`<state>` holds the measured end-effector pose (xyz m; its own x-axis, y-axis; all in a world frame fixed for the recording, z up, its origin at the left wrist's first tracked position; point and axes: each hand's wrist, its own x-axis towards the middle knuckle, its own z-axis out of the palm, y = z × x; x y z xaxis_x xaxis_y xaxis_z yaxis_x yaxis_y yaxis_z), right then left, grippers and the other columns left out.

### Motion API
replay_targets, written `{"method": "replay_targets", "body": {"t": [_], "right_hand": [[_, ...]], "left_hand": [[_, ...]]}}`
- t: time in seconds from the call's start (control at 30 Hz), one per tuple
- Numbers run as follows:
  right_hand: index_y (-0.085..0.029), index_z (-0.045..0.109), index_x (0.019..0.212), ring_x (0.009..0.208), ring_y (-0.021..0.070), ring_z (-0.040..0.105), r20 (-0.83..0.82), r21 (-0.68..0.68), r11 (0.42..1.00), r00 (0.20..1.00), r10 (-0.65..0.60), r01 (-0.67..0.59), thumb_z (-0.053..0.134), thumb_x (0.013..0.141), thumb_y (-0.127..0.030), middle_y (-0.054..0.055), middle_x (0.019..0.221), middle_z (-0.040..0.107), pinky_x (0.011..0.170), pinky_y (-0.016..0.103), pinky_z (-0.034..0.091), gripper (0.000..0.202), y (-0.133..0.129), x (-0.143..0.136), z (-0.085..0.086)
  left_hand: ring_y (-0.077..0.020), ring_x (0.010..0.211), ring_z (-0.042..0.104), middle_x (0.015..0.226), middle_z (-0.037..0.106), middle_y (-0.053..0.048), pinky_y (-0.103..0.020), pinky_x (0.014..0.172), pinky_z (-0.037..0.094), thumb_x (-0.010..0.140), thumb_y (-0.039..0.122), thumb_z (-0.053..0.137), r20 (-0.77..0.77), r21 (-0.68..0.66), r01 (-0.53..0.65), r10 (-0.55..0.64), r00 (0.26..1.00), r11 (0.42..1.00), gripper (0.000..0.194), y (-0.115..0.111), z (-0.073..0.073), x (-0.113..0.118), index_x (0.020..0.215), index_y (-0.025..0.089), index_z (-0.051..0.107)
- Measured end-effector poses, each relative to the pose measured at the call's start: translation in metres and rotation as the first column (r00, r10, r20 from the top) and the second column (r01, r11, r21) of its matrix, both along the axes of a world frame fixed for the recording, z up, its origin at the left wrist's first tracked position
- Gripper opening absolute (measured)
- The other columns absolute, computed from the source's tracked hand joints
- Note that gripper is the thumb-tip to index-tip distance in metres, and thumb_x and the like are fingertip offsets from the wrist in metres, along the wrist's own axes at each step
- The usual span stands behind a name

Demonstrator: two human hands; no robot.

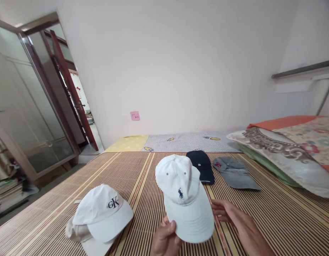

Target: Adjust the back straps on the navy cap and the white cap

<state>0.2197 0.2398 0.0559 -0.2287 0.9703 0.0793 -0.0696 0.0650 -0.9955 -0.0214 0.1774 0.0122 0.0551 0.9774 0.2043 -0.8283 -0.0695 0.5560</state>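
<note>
My left hand [167,236] pinches the left edge of the brim of a white baseball cap [176,177] with a small dark horse-rider logo, held up over the mat. To the right of that brim is my right hand [231,215], its fingers stretched out; I cannot tell whether the fingertips touch the cap. Left of my hands a white cap with black "CK" letters [102,209] rests on a beige cap [80,231], which it partly covers. Behind the held cap lie a navy cap [200,167] and a grey cap [236,172].
A striped bamboo mat [143,199] covers the bed. Folded bedding and a pillow [287,153] lie at the right, and a checked cloth [186,141] runs along the wall. A pink note [135,116] sticks to the wall. Books [9,193] are stacked low at the left.
</note>
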Motion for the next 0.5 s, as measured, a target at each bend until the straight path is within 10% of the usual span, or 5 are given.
{"method": "replay_targets", "body": {"t": [0.27, 0.5], "right_hand": [[-0.024, 0.082, 0.112, 0.133, 0.0381, 0.063, -0.588, -0.31, 0.896, 0.805, 0.082, -0.317, 0.079, 0.079, -0.067, 0.013, 0.123, 0.08, 0.113, 0.052, 0.048, 0.055, 0.003, -0.03, 0.02], [-0.022, 0.081, 0.109, 0.116, 0.0397, 0.073, -0.627, -0.454, 0.87, 0.763, -0.159, -0.192, 0.096, 0.065, -0.044, 0.01, 0.104, 0.085, 0.108, 0.054, 0.053, 0.051, 0.002, -0.008, 0.028]], "left_hand": [[-0.0155, 0.057, 0.07, 0.074, 0.081, -0.009, -0.029, 0.069, 0.056, 0.08, 0.031, 0.084, -0.129, 0.022, 0.144, -0.14, 0.982, 0.989, 0.023, -0.001, -0.003, 0.015, 0.095, 0.014, 0.082], [-0.0386, 0.11, 0.076, 0.107, 0.083, -0.019, -0.051, 0.105, 0.053, 0.07, 0.031, 0.088, -0.182, -0.013, 0.219, -0.217, 0.959, 0.976, 0.042, -0.009, 0.015, 0.037, 0.107, 0.011, 0.082]]}}
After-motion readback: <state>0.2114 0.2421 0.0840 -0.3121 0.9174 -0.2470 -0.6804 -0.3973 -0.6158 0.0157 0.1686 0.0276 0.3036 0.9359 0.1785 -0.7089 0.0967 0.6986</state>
